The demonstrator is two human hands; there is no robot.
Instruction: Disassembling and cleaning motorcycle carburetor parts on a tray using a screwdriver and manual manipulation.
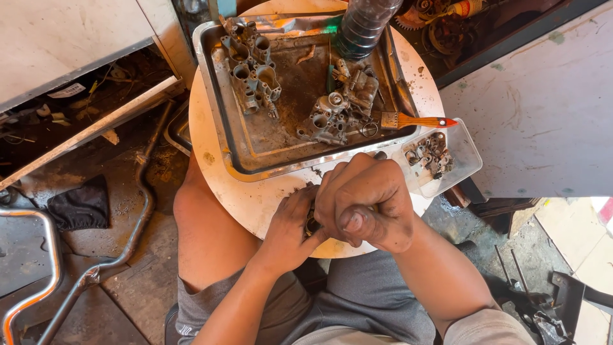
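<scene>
Both hands clamp one small dark metal part (311, 220) at the round white table's (255, 201) near edge: left hand (290, 230) braces, right hand (367, 204) fists over it; greasy steel tray (214, 83) just beyond.

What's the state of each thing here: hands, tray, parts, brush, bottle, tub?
Left hand: gripping small dark part.
Right hand: fisted, against the left.
Metal tray: dirty, holds carburetor bodies.
Brush: lying across tray rim.
Bottle: upright.
Clear tub: open, small parts inside.
</scene>
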